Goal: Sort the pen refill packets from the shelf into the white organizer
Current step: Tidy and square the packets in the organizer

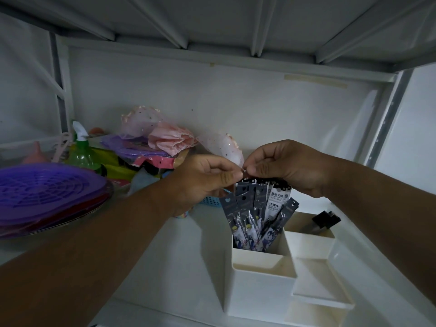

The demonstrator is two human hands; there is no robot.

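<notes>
A purple plate and green spray bottle crowd the shelf's left. The left hand and right hand meet, fingers pinched on the tops of dark, illustrated refill packets. The packets stand upright in the white organizer's rear compartment, a black clip further right.

The organizer is plain white. The refill packets in it are grey-blue with black-and-white chequered tops and cartoon prints low down; one is white with black characters. At nine o'clock lies a purple slotted lid; beside it a green spray bottle with white nozzle. At eleven o'clock, pink speckled tulle.
</notes>
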